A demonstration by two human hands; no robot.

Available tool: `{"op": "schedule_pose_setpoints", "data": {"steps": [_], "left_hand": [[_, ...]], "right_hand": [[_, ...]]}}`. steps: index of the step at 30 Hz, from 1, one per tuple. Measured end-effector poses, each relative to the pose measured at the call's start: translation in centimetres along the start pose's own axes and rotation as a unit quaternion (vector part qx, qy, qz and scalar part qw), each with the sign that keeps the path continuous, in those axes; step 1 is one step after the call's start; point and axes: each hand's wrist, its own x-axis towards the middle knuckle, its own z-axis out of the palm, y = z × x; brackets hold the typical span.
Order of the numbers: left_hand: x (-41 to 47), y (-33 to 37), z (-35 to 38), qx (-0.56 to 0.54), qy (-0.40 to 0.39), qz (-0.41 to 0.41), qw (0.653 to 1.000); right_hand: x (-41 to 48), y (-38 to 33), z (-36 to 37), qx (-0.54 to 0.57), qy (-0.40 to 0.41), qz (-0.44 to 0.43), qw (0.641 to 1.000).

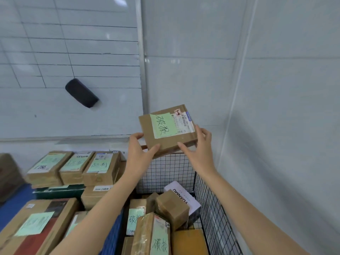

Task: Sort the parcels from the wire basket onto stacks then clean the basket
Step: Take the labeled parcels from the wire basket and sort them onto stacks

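I hold a flat brown cardboard parcel (165,142) up in front of the wall, above the black wire basket (211,208). It carries a green handwritten note and a white shipping label. My left hand (139,151) grips its lower left corner and my right hand (198,148) grips its lower right edge. Inside the basket lie several more parcels: a small brown box (172,208), a white box (185,197) and tall brown parcels with green notes (152,234).
To the left, sorted parcels with green notes stand in stacks (73,168) on a blue surface (14,203), with a large flat box (36,225) nearest me. A whiteboard (73,52) with a black eraser (81,92) hangs behind them. A white wall lies to the right.
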Motion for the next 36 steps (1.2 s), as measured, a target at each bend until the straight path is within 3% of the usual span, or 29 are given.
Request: {"op": "schedule_pose_setpoints", "data": {"steps": [11,17,24,31,36], "left_hand": [[0.7,1.0,-2.2,-0.105,-0.001,-0.026,0.994],[0.7,1.3,-2.5,-0.131,0.039,-0.021,0.990],[0.7,1.8,-3.9,-0.068,0.023,0.022,0.997],[0.2,1.6,-4.5,-0.064,0.018,0.001,0.998],[-0.1,1.4,-4.8,-0.089,0.007,-0.021,0.996]], "right_hand": [[1.0,-2.4,-0.6,-0.049,0.038,-0.094,0.994],[1.6,-3.2,0.1,0.046,0.047,-0.063,0.996],[2.6,-3.9,-0.5,0.076,0.019,-0.083,0.993],[2.9,-4.7,-1.3,0.070,0.013,-0.122,0.990],[3.2,-6.1,-1.7,0.132,0.030,-0.119,0.984]]}}
